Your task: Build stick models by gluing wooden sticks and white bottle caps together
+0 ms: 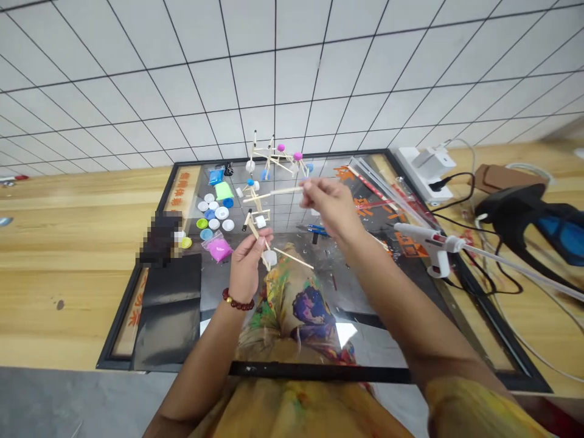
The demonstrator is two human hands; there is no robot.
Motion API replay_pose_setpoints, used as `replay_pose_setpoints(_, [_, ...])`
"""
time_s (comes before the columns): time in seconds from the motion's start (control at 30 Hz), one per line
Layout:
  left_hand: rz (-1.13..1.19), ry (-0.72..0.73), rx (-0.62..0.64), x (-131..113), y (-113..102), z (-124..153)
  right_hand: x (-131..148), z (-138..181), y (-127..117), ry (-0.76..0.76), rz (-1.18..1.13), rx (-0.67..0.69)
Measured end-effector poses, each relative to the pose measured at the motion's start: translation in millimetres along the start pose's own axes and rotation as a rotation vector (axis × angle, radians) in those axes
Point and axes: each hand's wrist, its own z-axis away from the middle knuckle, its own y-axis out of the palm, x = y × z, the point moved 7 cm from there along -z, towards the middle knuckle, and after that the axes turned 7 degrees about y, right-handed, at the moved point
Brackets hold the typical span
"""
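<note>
In the middle of the view, my left hand [246, 266] pinches a small model of thin wooden sticks [255, 228], which has a white cube, black ends and a pale round piece by its base. My right hand [329, 204] is raised to the right, fingers closed on the end of a thin wooden stick [287, 191]. That stick points left, over the upper part of the model; I cannot tell whether they touch. Behind stands another stick structure [274, 157] with pink, blue and white pieces. A loose stick [294, 258] lies to the right of my left hand.
Left of the hands are several small lids [221, 213], a pink clay packet [218, 248] and a green one [224, 191]. On the right are a white glue gun [424, 243], clear rods [387, 188], a power strip [424, 182] and cables. Blue pens [317, 230] lie on the glass.
</note>
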Motion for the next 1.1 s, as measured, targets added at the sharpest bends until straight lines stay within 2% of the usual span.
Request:
replay_pose_setpoints(0.07, [0.024, 0.023, 0.025, -3, 1, -3, -10, 41, -11, 0.034, 0.069, 0.052])
replay_pose_setpoints(0.17, [0.041, 0.036, 0.073, -4, 1, -7, -34, 81, -26, 0.112, 0.037, 0.03])
replay_pose_setpoints(0.27, [0.052, -0.001, 0.147, -2, -2, -8, -51, 99, -34, 0.147, 0.01, -0.004])
replay_pose_setpoints(0.37, [0.109, -0.097, 0.232, 0, -7, -6, -58, 108, -32, 0.146, 0.086, 0.032])
replay_pose_setpoints(0.47, [0.173, -0.178, 0.247, -1, -14, -5, -60, 120, -28, 0.066, 0.315, 0.078])
replay_pose_setpoints(0.7, [0.08, -0.27, 0.102, 6, -17, -8, -59, 153, -30, -0.253, 0.874, 0.058])
replay_pose_setpoints(0.8, [0.072, -0.28, 0.087, 8, -14, -7, -59, 160, -31, -0.301, 1.065, 0.043])
replay_pose_setpoints(0.9, [0.091, -0.265, 0.081, 9, -16, -6, -52, 169, -40, -0.341, 1.138, 0.054])
replay_pose_setpoints(0.93, [0.104, -0.258, 0.077, 10, -17, -6, -46, 172, -49, -0.359, 1.12, 0.011])
replay_pose_setpoints(1.0, [0.134, -0.249, 0.066, 12, -21, -5, -30, 176, -88, -0.37, 1.03, -0.211])
replay_pose_setpoints(1.07, [0.163, -0.237, 0.063, 14, -23, -6, -17, 179, -149, -0.298, 0.906, -0.557])
replay_pose_setpoints(1.1, [0.181, -0.23, 0.066, 14, -22, -7, -13, 178, -179, -0.235, 0.888, -0.685])
